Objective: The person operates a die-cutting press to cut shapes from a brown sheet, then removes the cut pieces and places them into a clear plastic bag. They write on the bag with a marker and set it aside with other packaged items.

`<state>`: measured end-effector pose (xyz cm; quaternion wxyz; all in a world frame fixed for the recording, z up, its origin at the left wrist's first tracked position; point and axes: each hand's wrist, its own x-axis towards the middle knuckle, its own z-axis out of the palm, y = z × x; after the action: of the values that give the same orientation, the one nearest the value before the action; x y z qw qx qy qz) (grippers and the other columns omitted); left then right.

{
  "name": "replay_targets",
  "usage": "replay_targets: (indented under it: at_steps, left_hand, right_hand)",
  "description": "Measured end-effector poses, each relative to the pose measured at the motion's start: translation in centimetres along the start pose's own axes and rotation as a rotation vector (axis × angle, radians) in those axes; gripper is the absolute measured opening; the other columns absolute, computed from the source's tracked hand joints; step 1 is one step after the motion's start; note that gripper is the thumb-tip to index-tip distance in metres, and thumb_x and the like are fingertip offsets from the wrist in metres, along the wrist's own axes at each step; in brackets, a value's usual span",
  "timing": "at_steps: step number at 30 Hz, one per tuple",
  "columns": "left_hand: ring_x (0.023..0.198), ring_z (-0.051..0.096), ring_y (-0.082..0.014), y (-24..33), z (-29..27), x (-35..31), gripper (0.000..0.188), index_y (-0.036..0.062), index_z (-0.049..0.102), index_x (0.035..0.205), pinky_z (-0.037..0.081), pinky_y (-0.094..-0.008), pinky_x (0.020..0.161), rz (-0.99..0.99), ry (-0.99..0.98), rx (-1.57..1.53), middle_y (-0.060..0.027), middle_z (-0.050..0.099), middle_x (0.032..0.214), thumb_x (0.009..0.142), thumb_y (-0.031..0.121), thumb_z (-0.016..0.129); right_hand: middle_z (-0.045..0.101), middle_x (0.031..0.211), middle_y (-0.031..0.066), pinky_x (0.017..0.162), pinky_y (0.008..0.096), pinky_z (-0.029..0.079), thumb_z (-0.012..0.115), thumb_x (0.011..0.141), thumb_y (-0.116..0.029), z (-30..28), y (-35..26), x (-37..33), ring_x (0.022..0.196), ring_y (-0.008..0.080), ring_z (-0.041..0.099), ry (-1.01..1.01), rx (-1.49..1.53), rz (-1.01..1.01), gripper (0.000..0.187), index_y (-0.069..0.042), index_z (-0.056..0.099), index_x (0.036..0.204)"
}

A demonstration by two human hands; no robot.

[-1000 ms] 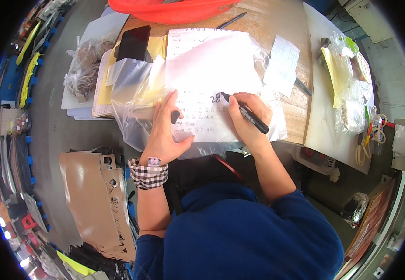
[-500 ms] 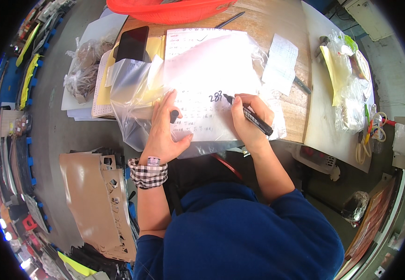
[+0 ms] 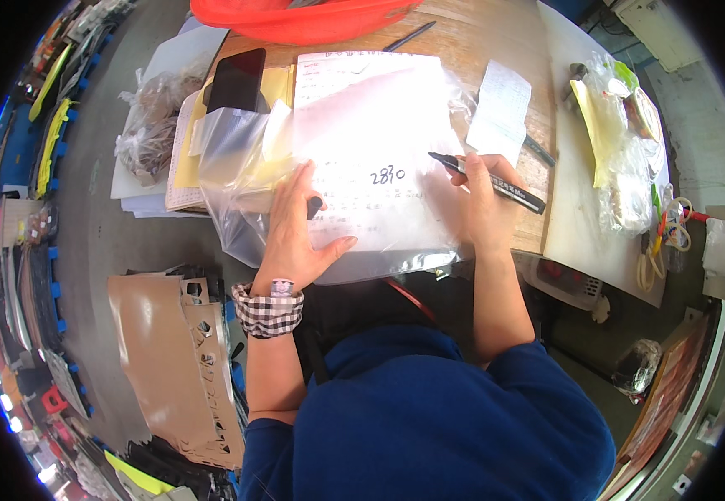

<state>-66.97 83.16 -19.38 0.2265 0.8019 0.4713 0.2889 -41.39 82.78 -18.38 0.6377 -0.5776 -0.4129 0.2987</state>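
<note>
A clear plastic bag (image 3: pixel 371 264) lies over a sheet of printed paper (image 3: pixel 321 70) on the wooden table. Handwritten black figures show on the bag's middle. My right hand (image 3: pixel 493 196) grips a black marker (image 3: pixel 517 197), its tip pointing left, just above the bag and right of the figures. On the bag's left part rests my left hand (image 3: pixel 296 225), thumb stretched out to the side. A black marker cap (image 3: pixel 315 205) is tucked between its fingers.
Left of the bag lies a dark phone (image 3: pixel 237 79) on yellow papers. A red basin (image 3: pixel 304 23) and a pen (image 3: pixel 409 36) are at the back. On the right are a paper slip (image 3: pixel 500 108) and a white board (image 3: pixel 575 200) bearing plastic bags.
My right hand has moved right and lifted the marker's tip off the bag. The last strokes of the handwritten figures now show. My left hand stays nearly in place.
</note>
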Motion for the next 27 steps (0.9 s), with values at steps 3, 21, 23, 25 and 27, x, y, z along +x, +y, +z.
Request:
replay_targets:
  at_steps: [3, 21, 23, 25, 27]
  left_hand:
    - [0.136, 0.036, -0.0410, 0.2, 0.1, -0.2, 0.070, 0.0007, 0.046, 0.114, 0.025, -0.0526, 0.114, 0.001, 0.042, 0.114, -0.0248, 0.035, 0.148, 0.061, 0.019, 0.088]
    - [0.140, 0.033, -0.0361, -0.6, 0.2, -0.5, 0.070, 0.0015, 0.046, 0.114, 0.022, -0.0535, 0.114, -0.001, 0.053, 0.169, -0.0228, 0.034, 0.150, 0.061, 0.021, 0.088]
    - [0.140, 0.032, -0.0363, -0.6, 0.2, -0.6, 0.069, 0.0016, 0.047, 0.113, 0.021, -0.0534, 0.115, -0.001, 0.047, 0.174, -0.0228, 0.034, 0.150, 0.061, 0.022, 0.087]
    - [0.141, 0.032, -0.0363, -0.6, 0.2, -0.6, 0.068, 0.0017, 0.047, 0.112, 0.021, -0.0533, 0.115, -0.007, 0.044, 0.172, -0.0227, 0.033, 0.151, 0.062, 0.022, 0.087]
    - [0.141, 0.032, -0.0361, -0.6, 0.2, -0.6, 0.067, 0.0017, 0.047, 0.111, 0.021, -0.0531, 0.115, -0.008, 0.041, 0.173, -0.0226, 0.033, 0.151, 0.062, 0.022, 0.087]
  right_hand:
    - [0.067, 0.071, 0.0048, 0.064, 0.0233, 0.047, 0.063, 0.094, -0.014, -0.4, 0.0, -0.2, 0.066, 0.0094, 0.060, -0.165, -0.179, -0.059, 0.017, 0.001, 0.068, 0.087]
    - [0.069, 0.089, 0.0132, 0.075, 0.0289, 0.051, 0.073, 0.083, -0.010, 1.2, 0.3, -0.6, 0.083, 0.0203, 0.066, -0.277, -0.343, -0.204, 0.009, -0.001, 0.070, 0.083]
    - [0.069, 0.084, 0.0130, 0.070, 0.0297, 0.053, 0.075, 0.079, -0.008, 1.3, 0.3, -0.6, 0.079, 0.0216, 0.066, -0.237, -0.321, -0.199, 0.007, -0.003, 0.070, 0.081]
    - [0.068, 0.081, 0.0127, 0.067, 0.0300, 0.053, 0.075, 0.076, -0.007, 1.5, 0.4, -0.5, 0.076, 0.0221, 0.066, -0.233, -0.313, -0.224, 0.007, -0.004, 0.070, 0.079]
    - [0.068, 0.078, 0.0123, 0.065, 0.0298, 0.053, 0.075, 0.075, -0.006, 1.5, 0.5, -0.5, 0.074, 0.0216, 0.066, -0.258, -0.311, -0.288, 0.007, -0.003, 0.069, 0.077]
